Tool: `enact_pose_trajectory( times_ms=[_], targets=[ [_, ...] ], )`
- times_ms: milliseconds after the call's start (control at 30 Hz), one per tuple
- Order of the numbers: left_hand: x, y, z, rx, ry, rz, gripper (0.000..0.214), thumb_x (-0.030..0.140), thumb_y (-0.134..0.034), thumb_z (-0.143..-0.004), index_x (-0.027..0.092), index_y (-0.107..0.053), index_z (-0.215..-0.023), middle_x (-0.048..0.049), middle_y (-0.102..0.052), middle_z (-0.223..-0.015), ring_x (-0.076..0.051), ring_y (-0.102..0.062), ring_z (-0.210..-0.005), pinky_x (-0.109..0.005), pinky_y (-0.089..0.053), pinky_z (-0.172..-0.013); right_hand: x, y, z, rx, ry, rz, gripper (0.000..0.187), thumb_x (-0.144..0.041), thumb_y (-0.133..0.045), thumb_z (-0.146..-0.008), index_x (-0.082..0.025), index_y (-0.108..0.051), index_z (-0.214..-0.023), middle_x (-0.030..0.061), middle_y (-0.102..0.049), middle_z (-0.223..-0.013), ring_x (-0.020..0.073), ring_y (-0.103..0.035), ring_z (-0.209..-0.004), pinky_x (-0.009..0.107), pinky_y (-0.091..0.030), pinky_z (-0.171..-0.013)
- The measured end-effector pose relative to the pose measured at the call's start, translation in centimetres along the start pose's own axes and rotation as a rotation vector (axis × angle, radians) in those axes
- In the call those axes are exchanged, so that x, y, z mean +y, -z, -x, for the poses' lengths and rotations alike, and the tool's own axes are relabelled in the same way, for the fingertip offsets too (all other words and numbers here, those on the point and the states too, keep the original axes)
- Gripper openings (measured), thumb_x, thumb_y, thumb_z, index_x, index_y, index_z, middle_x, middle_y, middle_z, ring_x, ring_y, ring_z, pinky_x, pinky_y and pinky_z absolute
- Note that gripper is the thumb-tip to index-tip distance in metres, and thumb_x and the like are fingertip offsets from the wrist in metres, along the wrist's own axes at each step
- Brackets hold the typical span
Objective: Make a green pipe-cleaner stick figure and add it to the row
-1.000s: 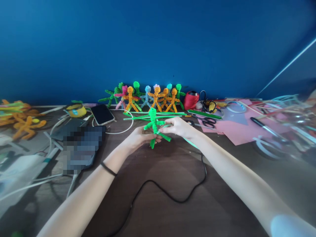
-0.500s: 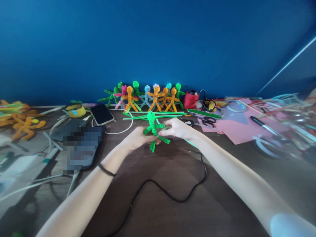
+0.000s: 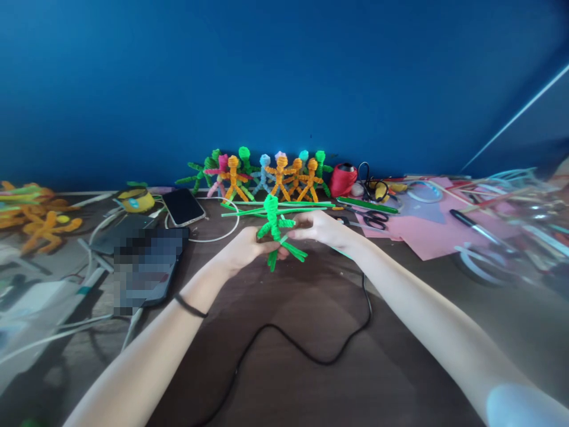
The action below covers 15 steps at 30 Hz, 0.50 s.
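Observation:
A green pipe-cleaner figure (image 3: 272, 228) with a round coiled head, wrapped body, two arms and two split legs is held upright above the table. My left hand (image 3: 242, 249) grips it from behind at the waist, its fingertips partly hidden by the figure. My right hand (image 3: 315, 228) is pinched at the figure's right side, between arm and leg. A pale green pipe cleaner (image 3: 283, 239) crosses the waist towards the right fingertips, and a bit of pale green shows under the right wrist. Several loose green pipe cleaners (image 3: 249, 211) lie just behind the hands.
A row of coloured pipe-cleaner figures (image 3: 281, 178) stands against the blue wall. Left are phones (image 3: 183, 206), cables and orange figures (image 3: 48, 231). Scissors (image 3: 376, 220), pink paper (image 3: 427, 240) and a black marker (image 3: 473, 224) lie right. A black cord (image 3: 306, 353) curves across the front.
The green figure has risen slightly and turned a little in my left hand. My right fingers have shifted slightly, and the pale strand now shows across the figure's waist.

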State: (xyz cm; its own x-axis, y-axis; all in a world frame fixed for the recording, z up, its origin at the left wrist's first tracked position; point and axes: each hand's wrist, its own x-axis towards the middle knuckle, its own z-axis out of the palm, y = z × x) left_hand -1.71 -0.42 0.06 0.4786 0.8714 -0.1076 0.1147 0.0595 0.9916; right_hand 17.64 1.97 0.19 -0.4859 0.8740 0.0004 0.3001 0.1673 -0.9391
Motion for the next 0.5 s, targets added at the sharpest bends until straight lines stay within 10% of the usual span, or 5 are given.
enact_pose_trajectory(
  times_ms=[500],
  targets=[
    [-0.3, 0.0, -0.1, 0.027, -0.056, 0.108, 0.019, 0.029, -0.07, -0.066, 0.012, -0.063, -0.071, -0.0043, -0.066, -0.066, -0.017, -0.061, -0.064, -0.029, -0.049, -0.061, 1.4, -0.1, -0.7, 0.006, 0.074, 0.054, 0.026, -0.034, -0.061, -0.071, -0.012, -0.068, -0.082, 0.0008, -0.061, -0.066, 0.0076, -0.045, -0.054, 0.022, -0.033, -0.052]
  ],
)
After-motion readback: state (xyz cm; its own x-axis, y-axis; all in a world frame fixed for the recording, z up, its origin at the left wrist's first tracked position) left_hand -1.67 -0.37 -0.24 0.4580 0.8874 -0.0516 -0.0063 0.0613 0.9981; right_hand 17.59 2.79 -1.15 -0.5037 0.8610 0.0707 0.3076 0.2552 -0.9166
